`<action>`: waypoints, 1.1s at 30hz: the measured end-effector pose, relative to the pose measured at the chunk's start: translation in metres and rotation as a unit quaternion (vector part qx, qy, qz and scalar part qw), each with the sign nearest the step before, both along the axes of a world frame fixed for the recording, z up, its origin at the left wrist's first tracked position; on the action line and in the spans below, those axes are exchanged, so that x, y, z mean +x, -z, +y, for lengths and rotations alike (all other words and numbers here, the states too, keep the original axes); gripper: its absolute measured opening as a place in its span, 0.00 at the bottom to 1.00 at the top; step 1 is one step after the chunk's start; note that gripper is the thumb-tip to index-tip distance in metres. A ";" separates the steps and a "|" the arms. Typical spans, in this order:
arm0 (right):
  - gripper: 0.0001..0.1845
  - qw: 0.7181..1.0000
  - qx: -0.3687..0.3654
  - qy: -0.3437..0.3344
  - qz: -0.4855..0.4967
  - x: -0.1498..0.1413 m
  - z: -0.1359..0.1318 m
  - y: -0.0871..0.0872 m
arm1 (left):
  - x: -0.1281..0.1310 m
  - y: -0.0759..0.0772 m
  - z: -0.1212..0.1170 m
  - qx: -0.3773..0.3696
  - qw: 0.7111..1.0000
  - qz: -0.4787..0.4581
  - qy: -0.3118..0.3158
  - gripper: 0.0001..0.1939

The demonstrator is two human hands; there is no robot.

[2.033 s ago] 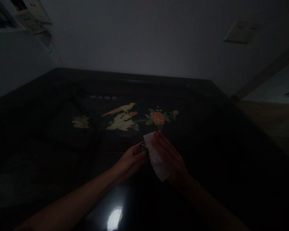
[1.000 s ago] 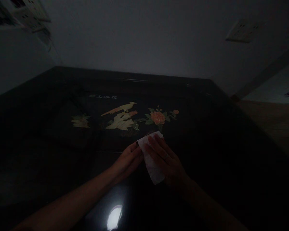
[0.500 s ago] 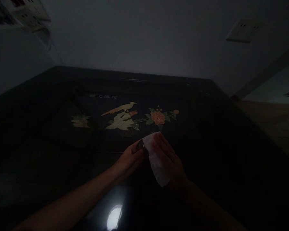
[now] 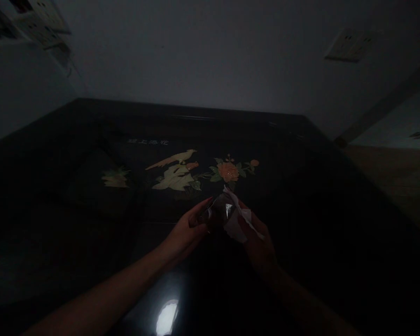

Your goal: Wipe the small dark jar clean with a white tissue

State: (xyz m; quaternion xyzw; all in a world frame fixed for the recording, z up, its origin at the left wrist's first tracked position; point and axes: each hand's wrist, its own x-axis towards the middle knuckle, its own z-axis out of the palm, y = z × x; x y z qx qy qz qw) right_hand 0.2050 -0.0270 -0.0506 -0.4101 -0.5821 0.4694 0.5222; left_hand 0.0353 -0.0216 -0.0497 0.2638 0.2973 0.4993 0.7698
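Note:
In the lower middle of the head view, my left hand [image 4: 187,228] is closed around a dark, glossy object [image 4: 222,212]. A bright glint shows on its surface, but the dimness hides its exact kind. My right hand [image 4: 261,238] pinches a crumpled white tissue [image 4: 236,226] against the right side of that object. Both hands are over a dark, shiny tabletop [image 4: 203,284], just in front of an inlaid orange flower [image 4: 228,171].
A pale inlaid bird [image 4: 175,158] and a line of characters [image 4: 149,142] decorate the tabletop. Behind it stands a plain wall [image 4: 196,56] with a socket plate [image 4: 350,45] at right and more sockets [image 4: 38,30] at upper left.
The tissue hung flat under my right fingers before; now it is bunched up and shifted right. More of the glossy object shows between my hands. My left hand has barely moved.

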 end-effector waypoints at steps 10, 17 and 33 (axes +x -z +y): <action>0.22 1.000 0.012 0.003 -0.023 0.002 0.001 0.002 | 0.000 -0.004 0.002 -0.018 0.998 0.050 -0.025 0.40; 0.30 0.949 0.223 -0.043 -0.218 0.010 0.001 -0.001 | -0.001 -0.001 0.004 -0.021 0.997 0.053 -0.043 0.36; 0.32 0.933 0.266 -0.033 -0.241 0.002 -0.001 0.001 | 0.000 0.005 0.005 -0.006 0.996 0.080 -0.025 0.38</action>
